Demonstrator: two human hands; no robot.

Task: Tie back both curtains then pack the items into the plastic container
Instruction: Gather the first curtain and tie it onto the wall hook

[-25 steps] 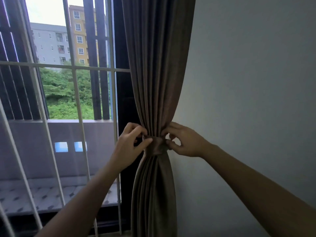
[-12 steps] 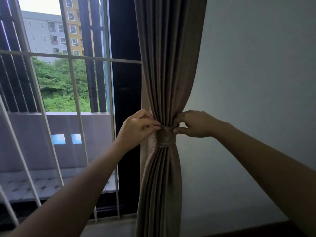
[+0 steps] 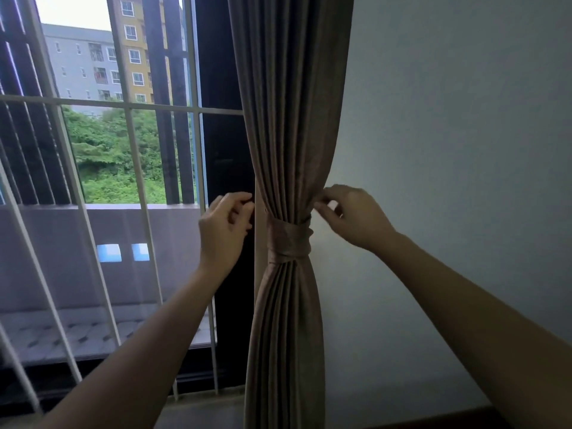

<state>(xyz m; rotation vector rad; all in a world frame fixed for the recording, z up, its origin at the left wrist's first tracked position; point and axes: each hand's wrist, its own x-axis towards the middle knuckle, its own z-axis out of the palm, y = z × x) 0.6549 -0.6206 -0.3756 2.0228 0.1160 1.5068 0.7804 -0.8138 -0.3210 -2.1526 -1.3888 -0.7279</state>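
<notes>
A brown curtain (image 3: 291, 125) hangs in the middle of the head view, gathered against the wall beside the window. A tieback band (image 3: 289, 239) of the same cloth is wrapped around its waist. My left hand (image 3: 224, 230) hovers just left of the curtain at band height, fingers loosely curled and holding nothing. My right hand (image 3: 353, 216) is on the other side, its fingertips touching the curtain's right edge just above the band, with thumb and forefinger apart. The plastic container and the items are out of view.
White window bars (image 3: 133, 156) and a dark frame (image 3: 223, 150) stand to the left, with a balcony and buildings beyond. A plain pale wall (image 3: 448, 150) fills the right. A strip of floor and a dark skirting board (image 3: 433, 419) show at the bottom.
Both hands have let go of the tieback band and drawn apart sideways, the left clear of the cloth. The band stays wrapped around the curtain. The camera has shifted slightly.
</notes>
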